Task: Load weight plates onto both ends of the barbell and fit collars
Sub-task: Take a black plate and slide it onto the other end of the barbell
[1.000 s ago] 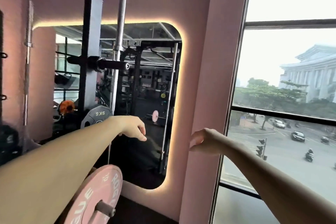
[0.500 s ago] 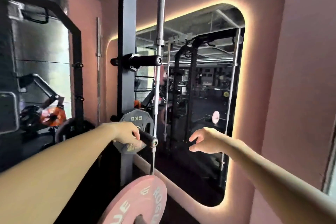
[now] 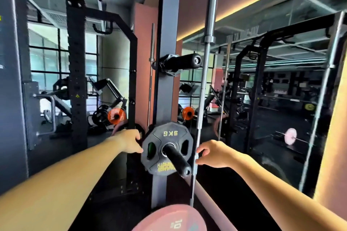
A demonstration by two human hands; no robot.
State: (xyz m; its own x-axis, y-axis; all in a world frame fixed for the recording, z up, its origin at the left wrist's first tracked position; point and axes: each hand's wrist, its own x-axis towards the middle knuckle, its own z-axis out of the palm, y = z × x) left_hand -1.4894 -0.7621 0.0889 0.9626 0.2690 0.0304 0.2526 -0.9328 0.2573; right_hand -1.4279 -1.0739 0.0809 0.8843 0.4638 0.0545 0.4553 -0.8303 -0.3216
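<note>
5kg plate (image 3: 167,148) sits on storage peg (image 3: 176,159), rack upright (image 3: 165,88), centre-near. Left hand (image 3: 129,141) and right hand (image 3: 214,154) flank its rim, fingers loosely curled, holding nothing. Rec: grip both edges, slide straight off peg.

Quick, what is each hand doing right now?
Left hand: open, empty, fingers reaching to the left edge of the black weight plate.
Right hand: open, empty, fingers loosely curled beside its right edge.
</note>
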